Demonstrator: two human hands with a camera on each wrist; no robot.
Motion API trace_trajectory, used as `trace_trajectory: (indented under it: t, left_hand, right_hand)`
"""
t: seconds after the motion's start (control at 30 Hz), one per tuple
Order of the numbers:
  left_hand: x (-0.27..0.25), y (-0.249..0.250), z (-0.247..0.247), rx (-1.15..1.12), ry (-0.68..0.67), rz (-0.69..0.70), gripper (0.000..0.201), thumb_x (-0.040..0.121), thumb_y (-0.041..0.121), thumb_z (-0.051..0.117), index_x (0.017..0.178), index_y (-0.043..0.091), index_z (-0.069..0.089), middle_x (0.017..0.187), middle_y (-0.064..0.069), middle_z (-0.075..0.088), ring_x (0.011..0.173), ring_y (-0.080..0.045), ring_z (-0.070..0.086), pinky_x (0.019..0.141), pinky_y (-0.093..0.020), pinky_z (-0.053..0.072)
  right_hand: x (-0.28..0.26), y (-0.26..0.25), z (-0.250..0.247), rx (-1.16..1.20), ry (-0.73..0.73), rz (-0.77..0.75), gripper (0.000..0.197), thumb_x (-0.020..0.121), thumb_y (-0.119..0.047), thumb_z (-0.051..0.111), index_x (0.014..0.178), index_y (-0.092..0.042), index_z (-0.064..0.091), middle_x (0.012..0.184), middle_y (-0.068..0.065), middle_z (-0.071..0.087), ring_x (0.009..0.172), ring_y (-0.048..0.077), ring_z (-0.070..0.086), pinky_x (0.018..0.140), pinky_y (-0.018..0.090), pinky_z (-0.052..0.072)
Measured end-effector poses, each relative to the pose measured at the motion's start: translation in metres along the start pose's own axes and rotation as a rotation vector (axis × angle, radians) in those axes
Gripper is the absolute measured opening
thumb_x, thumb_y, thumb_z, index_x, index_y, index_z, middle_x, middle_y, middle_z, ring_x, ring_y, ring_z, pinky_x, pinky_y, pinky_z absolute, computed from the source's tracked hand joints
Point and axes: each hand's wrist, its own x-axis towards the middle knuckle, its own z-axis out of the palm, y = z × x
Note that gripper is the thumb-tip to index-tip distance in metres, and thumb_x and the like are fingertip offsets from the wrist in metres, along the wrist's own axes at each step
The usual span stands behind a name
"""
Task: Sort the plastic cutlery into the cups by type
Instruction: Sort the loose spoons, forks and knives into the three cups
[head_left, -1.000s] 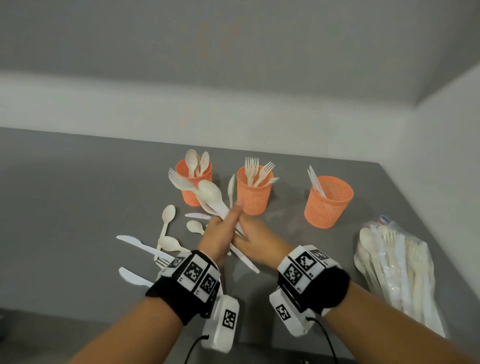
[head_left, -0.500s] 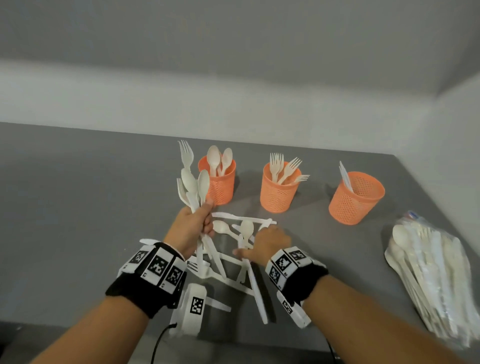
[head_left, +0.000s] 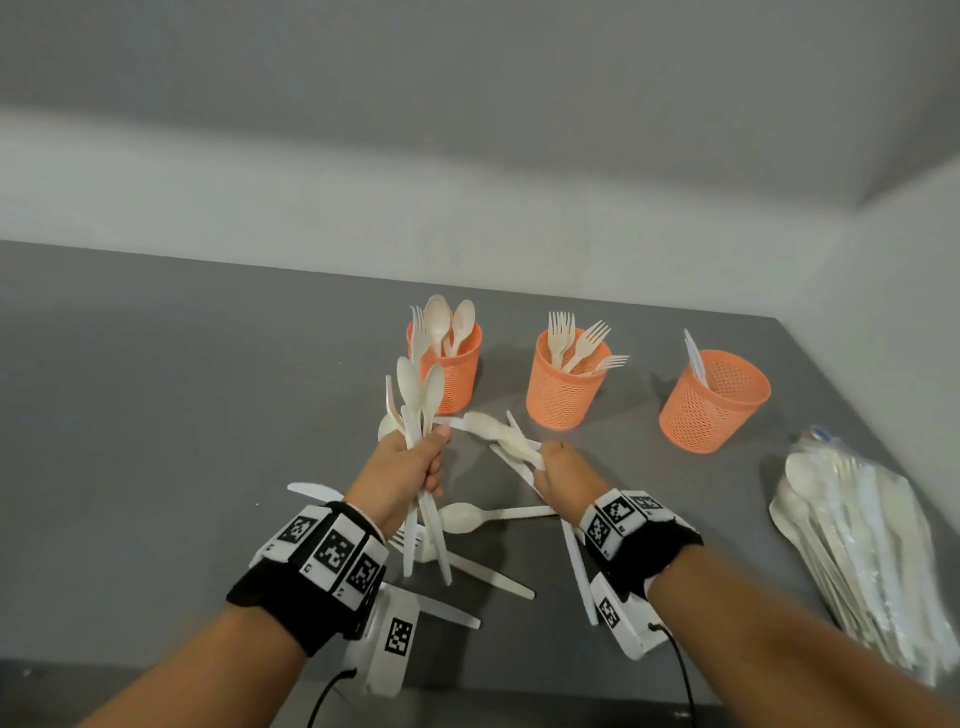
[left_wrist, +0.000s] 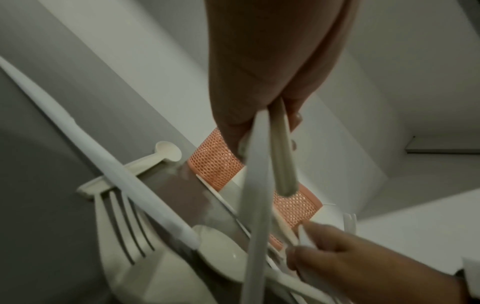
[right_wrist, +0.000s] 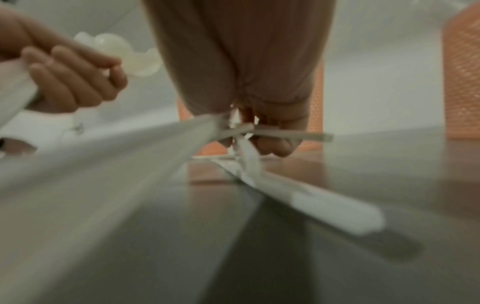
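Note:
Three orange mesh cups stand in a row: the spoon cup (head_left: 453, 364), the fork cup (head_left: 563, 387) and the knife cup (head_left: 714, 402). My left hand (head_left: 410, 470) grips a mixed bundle of white spoons and forks (head_left: 418, 395), held upright just in front of the spoon cup. My right hand (head_left: 563, 470) is low over the table and pinches spoons (head_left: 506, 436) that point up and left. In the right wrist view its fingertips (right_wrist: 272, 144) hold crossed handles (right_wrist: 291, 134) just above the table. Loose knives, a spoon (head_left: 467, 517) and a fork lie between my wrists.
A clear bag of packed cutlery (head_left: 862, 556) lies at the right, near the side wall. The grey table (head_left: 156, 415) meets a white wall behind the cups. A knife (head_left: 576, 566) lies under my right wrist, and another knife (head_left: 311, 491) left of my left wrist.
My left hand has stayed up with its bundle near the spoon cup. My right hand has closed on spoons from the pile and lifted them a little toward the cups.

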Motion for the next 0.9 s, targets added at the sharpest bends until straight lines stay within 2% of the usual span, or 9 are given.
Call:
trace_trajectory:
  t: [0.07,0.2,0.37,0.47,0.53,0.67,0.77,0.83,0.9]
  left_hand:
    - [0.000,-0.001,0.003,0.015,-0.006,0.011,0.025,0.094,0.020,0.051,0.071,0.011,0.047,0.045,0.005,0.038,0.037,-0.008,0.033,0.042,-0.022,0.040]
    - [-0.003,0.000,0.020,0.071,-0.039,0.094,0.028,0.091,0.022,0.057,0.068,0.007,0.050,0.041,0.005,0.037,0.036,-0.009,0.034,0.045,-0.023,0.039]
    - [-0.001,0.018,0.050,-0.040,-0.059,0.177,0.012,0.083,0.024,0.067,0.083,0.013,0.063,0.052,0.006,0.053,0.039,-0.005,0.039,0.042,-0.019,0.035]
    - [0.009,0.031,0.058,-0.139,-0.042,0.145,0.016,0.085,0.024,0.066,0.076,0.012,0.059,0.050,0.001,0.046,0.038,-0.007,0.037,0.040,-0.020,0.035]
    - [0.015,0.034,0.058,-0.177,-0.051,0.122,0.018,0.086,0.022,0.063,0.073,0.010,0.058,0.050,-0.002,0.043,0.038,-0.009,0.038,0.041,-0.021,0.037]
    - [0.026,0.035,0.055,-0.295,-0.050,0.029,0.022,0.088,0.022,0.058,0.072,0.006,0.055,0.047,-0.003,0.041,0.041,-0.014,0.043,0.046,-0.025,0.044]
    - [0.038,0.038,0.047,-0.378,-0.056,0.022,0.012,0.089,0.021,0.055,0.084,0.010,0.055,0.053,0.003,0.051,0.054,-0.014,0.044,0.058,-0.028,0.045]
    - [0.043,0.041,0.043,-0.378,-0.058,0.039,0.009,0.090,0.019,0.054,0.093,0.010,0.055,0.063,0.001,0.055,0.057,-0.012,0.050,0.058,-0.025,0.047]
    - [0.045,0.044,0.043,-0.379,-0.104,0.043,0.009,0.091,0.019,0.052,0.093,0.010,0.054,0.063,0.002,0.054,0.056,-0.010,0.050,0.056,-0.022,0.045]
  right_hand:
    - [-0.006,0.000,-0.008,0.114,0.073,-0.059,0.005,0.094,-0.007,0.039,0.098,-0.005,0.039,0.091,0.018,0.054,0.082,0.031,0.053,0.069,0.035,0.037]
    - [-0.016,-0.008,-0.026,0.295,0.231,-0.168,0.007,0.097,-0.014,0.039,0.094,-0.011,0.034,0.070,0.002,0.045,0.061,0.017,0.044,0.061,0.031,0.036]
    - [-0.026,-0.042,-0.040,0.401,0.273,-0.338,0.021,0.097,-0.016,0.038,0.113,-0.002,0.043,0.093,0.016,0.062,0.084,0.030,0.061,0.076,0.041,0.049]
    - [-0.029,-0.052,-0.045,0.396,0.261,-0.401,0.025,0.098,-0.012,0.036,0.119,0.000,0.041,0.084,0.006,0.060,0.071,0.019,0.058,0.061,0.021,0.046]
    - [-0.029,-0.051,-0.048,0.404,0.239,-0.415,0.027,0.098,-0.012,0.037,0.122,0.000,0.042,0.084,0.002,0.059,0.069,0.012,0.057,0.061,0.012,0.044]
    - [-0.030,-0.038,-0.051,0.401,0.237,-0.417,0.029,0.099,-0.015,0.036,0.123,-0.005,0.049,0.102,0.009,0.067,0.090,0.019,0.062,0.080,0.029,0.048]
    - [-0.025,-0.025,-0.047,0.464,0.257,-0.395,0.021,0.099,-0.013,0.038,0.103,-0.008,0.058,0.082,0.000,0.060,0.072,0.015,0.054,0.071,0.028,0.044]
    - [-0.021,-0.016,-0.048,0.530,0.309,-0.385,0.022,0.098,-0.016,0.039,0.104,-0.015,0.060,0.076,-0.008,0.056,0.068,0.009,0.051,0.072,0.020,0.044]
    - [-0.020,-0.012,-0.056,0.481,0.351,-0.390,0.027,0.098,-0.017,0.041,0.118,-0.017,0.059,0.088,-0.010,0.061,0.079,0.003,0.052,0.074,0.002,0.038]
